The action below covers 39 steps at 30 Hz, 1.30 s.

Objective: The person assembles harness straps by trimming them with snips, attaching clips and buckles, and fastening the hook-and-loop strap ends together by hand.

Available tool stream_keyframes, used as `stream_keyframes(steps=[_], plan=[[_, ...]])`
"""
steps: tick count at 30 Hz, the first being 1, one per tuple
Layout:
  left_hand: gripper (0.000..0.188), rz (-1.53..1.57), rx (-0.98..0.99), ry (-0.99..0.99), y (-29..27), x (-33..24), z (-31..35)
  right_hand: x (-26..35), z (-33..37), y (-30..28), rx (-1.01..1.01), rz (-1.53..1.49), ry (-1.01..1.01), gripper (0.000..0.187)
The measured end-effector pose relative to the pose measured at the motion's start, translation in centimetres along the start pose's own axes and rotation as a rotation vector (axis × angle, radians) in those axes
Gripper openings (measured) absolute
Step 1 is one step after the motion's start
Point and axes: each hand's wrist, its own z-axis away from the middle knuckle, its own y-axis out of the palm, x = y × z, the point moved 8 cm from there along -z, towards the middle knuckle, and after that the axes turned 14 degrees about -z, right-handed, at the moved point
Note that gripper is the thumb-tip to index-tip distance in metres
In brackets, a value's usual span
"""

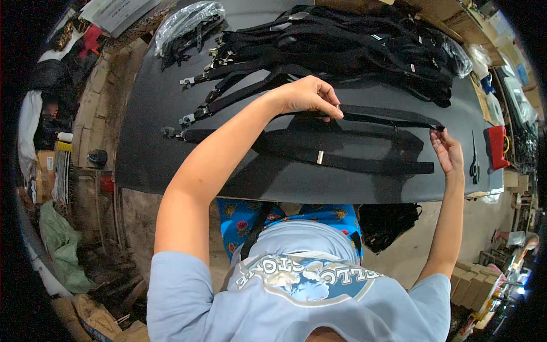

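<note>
A black elastic suspender strap (393, 113) is stretched between my two hands above the table. My left hand (307, 97) pinches it near the middle, with a bit of shiny metal showing at the fingertips. At the strap's right end, the thumb and fingers of my right hand (447, 149) are closed on it. Below lies another black strap (376, 164) with a silver slider (320, 157) on it. Metal clips (187, 119) on strap ends point to the left. Part of the held strap is hidden behind my left hand and forearm.
A large heap of black suspenders (342, 51) covers the far side of the dark table (148, 154). Clear plastic bags (188, 23) with black pieces sit at the far left. Black scissors (474, 162) and a red holder (497, 147) lie near the right edge.
</note>
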Motion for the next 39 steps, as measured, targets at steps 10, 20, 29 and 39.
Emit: stream_keyframes(steps=[10,20,29,39], plan=[[0.023,0.08,-0.003,0.002,-0.5,1.0,0.5,-2.8,0.3,1.1,-0.098,-0.571,0.179,0.028],[0.024,0.036,-0.052,0.091,0.0,-0.3,0.5,-3.4,10.9,24.8,0.526,1.364,-1.077,0.043],[0.023,-0.023,-0.051,0.158,0.0,-0.6,0.5,-10.0,10.1,29.4,0.865,1.257,-0.66,0.027],[0.024,-0.04,-0.055,0.148,-0.2,-0.1,1.0,-10.3,9.1,28.8,0.831,1.175,-0.625,0.025]])
